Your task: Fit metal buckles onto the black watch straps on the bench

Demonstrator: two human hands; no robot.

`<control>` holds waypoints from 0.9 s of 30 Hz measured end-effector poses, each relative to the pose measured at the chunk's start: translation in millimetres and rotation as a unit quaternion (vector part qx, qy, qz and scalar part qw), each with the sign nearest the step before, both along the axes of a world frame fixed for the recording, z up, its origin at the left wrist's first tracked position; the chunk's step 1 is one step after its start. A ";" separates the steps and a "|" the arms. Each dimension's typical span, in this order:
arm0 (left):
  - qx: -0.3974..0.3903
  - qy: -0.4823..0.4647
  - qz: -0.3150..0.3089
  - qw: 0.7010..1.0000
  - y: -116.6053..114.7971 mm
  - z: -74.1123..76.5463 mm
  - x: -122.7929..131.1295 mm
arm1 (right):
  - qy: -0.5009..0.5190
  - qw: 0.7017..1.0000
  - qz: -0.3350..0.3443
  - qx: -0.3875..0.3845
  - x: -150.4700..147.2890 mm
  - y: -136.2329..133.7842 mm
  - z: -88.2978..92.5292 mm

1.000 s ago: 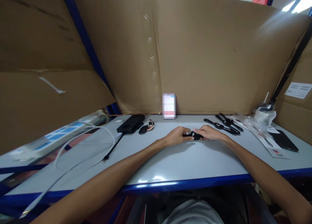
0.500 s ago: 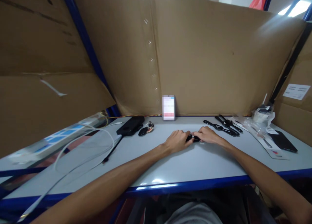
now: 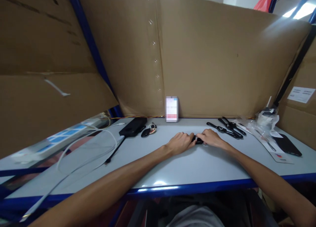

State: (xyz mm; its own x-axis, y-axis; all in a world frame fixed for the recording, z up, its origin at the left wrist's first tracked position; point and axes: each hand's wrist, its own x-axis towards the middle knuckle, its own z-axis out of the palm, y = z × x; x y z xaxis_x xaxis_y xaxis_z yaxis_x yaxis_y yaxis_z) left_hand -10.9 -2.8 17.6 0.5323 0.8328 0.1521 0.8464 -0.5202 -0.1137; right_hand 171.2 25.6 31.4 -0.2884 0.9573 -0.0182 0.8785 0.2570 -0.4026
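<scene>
Near the middle of the table (image 3: 172, 167), both my hands are closed on a small glossy black piece (image 3: 198, 140) with a silvery spot. My left hand (image 3: 181, 143) grips its left end, and my right hand (image 3: 209, 138) its right end. The thumbs meet close together at the middle. The fingers hide both ends, so I cannot tell its exact kind. Right of my right hand lie several long, slim black pieces (image 3: 225, 130) with wider middles, some crossing one another.
A lit phone (image 3: 171, 110) leans against the cardboard wall (image 3: 209, 56). At left are a black box-like device (image 3: 133, 127), keys (image 3: 146, 132), a white cable (image 3: 116, 143) and a power strip (image 3: 64, 136). Clear packaging (image 3: 261, 138) and a dark phone (image 3: 287, 144) lie at right.
The view has shifted slightly, so the whole scene sits a little to the right. My hands keep their hold on the black piece with hardly any movement.
</scene>
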 end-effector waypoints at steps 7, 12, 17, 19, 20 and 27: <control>-0.002 -0.003 0.006 1.000 -3.4 1.6 2.8 | 0.002 1.000 -0.012 -0.011 -1.1 -0.5 1.5; 0.001 -0.011 0.016 1.000 -2.8 1.1 2.6 | 0.003 1.000 -0.024 -0.021 -2.5 0.1 0.3; -0.002 -0.048 0.015 0.999 5.0 -1.9 -3.5 | 0.019 1.000 0.002 -0.008 -0.7 2.3 -3.2; -0.014 -0.080 0.010 0.997 8.5 -2.6 -6.6 | 0.034 0.999 0.034 -0.017 3.3 4.7 -3.7; -0.025 -0.097 0.005 0.995 10.1 -2.5 -8.0 | 0.047 0.997 0.058 -0.027 6.2 6.4 -3.7; -0.117 -0.194 -0.031 0.973 20.1 -0.6 -15.9 | 0.131 0.962 0.211 -0.117 26.3 19.3 -1.7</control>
State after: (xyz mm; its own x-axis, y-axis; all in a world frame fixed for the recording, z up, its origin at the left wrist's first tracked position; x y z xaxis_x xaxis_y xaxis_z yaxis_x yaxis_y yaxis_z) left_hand -26.8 17.3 17.0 0.5228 0.8369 0.1623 0.7680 -0.5450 0.3363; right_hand 197.5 44.9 29.7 -0.6736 0.7332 -0.0927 0.5769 0.4433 -0.6861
